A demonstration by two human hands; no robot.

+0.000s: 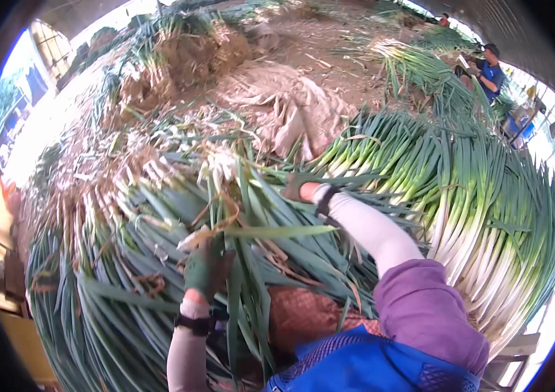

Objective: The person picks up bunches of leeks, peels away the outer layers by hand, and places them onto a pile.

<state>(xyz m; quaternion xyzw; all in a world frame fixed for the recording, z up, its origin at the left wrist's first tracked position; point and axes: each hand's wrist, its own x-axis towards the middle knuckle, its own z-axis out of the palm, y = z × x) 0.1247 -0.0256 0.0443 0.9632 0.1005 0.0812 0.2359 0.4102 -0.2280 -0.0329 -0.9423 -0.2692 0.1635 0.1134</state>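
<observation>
My left hand [207,268], in a dark green glove, is closed around a green onion [277,231] at the lower centre. Its pale, dry-skinned end sticks out by the fingers, and long leaves hang below. Farther forward, my right hand [298,187], also gloved, rests at the pile's upper edge among green leaves; its fingers are blurred and partly hidden. Between and around both hands lies a heap of untrimmed green onions [121,242], with brown, soil-covered root ends toward the back and leaves toward me.
Cleaned green onions [467,228] with white stems are stacked at right. Behind the heap lies a crumpled beige sheet [290,104]. More onion bundles [166,59] stand at back left. A person in dark blue [490,75] sits at far right. Reddish cloth [307,310] covers my lap.
</observation>
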